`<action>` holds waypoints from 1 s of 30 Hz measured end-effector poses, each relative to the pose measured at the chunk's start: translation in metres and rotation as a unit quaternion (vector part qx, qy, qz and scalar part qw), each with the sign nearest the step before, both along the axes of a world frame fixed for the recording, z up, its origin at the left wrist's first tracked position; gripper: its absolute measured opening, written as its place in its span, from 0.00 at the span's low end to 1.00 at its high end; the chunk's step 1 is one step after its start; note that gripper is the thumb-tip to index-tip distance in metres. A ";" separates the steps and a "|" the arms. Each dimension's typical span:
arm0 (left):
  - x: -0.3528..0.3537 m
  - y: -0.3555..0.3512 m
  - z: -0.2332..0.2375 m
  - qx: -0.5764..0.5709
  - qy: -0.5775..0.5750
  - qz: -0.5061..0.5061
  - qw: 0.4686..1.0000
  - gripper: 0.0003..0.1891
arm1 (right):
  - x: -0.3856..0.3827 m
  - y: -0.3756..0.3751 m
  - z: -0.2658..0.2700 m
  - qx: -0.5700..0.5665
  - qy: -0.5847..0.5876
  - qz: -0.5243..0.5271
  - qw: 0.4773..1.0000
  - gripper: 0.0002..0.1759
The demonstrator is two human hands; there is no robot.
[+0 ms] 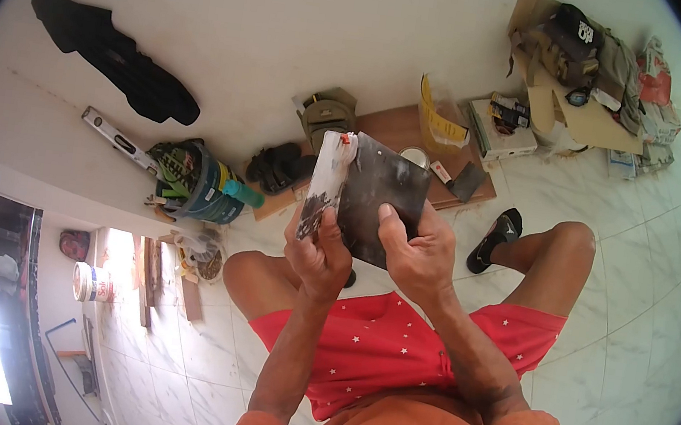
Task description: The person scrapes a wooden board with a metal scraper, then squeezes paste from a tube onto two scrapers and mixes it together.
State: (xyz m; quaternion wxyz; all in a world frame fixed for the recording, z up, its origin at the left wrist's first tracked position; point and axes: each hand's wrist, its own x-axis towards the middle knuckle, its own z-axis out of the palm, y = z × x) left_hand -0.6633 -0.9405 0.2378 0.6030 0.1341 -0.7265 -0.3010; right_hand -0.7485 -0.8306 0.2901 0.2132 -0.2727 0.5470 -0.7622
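My left hand (318, 254) is closed on a narrow whitish slab (330, 168) with dark smears near its lower end and a small orange spot at the top. My right hand (419, 253) grips a flat, dark rectangular plate (376, 191), its thumb pressed on the worn, scuffed face. Slab and plate stand edge to edge, raised above my lap; I cannot tell whether they are one piece. Beyond the plate, partly covered by it, a round tin (414, 156) sits on a brown board (482, 180). A white tube (442, 173) and a dark square sheet (467, 182) lie beside it.
Against the wall stand a tool bucket (218, 192) with a spirit level (119, 140), dark shoes (279, 167) and an olive bag (327, 116). A cardboard box (576, 119) piled with bags is at the far right. A white pail (93, 283) and wooden planks (146, 282) are left, on marble-patterned tiles.
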 end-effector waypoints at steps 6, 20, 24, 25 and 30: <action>0.000 -0.003 0.000 -0.014 -0.035 0.022 0.999 0.16 | -0.002 -0.007 -0.003 -0.010 0.007 -0.008 1.000 0.09; 0.011 -0.005 0.001 0.078 -0.132 0.026 0.988 0.13 | -0.017 -0.013 -0.010 -0.022 0.021 0.038 0.999 0.11; 0.010 -0.005 0.001 0.154 -0.108 -0.012 0.982 0.14 | -0.027 -0.012 -0.014 -0.051 0.007 0.057 0.997 0.10; 0.007 -0.005 0.003 0.171 -0.094 -0.020 0.981 0.14 | -0.030 -0.009 -0.009 -0.050 0.020 0.056 0.997 0.09; 0.006 -0.012 0.022 0.285 -0.033 -0.058 0.956 0.14 | -0.060 0.012 0.013 -0.005 0.099 0.078 0.992 0.09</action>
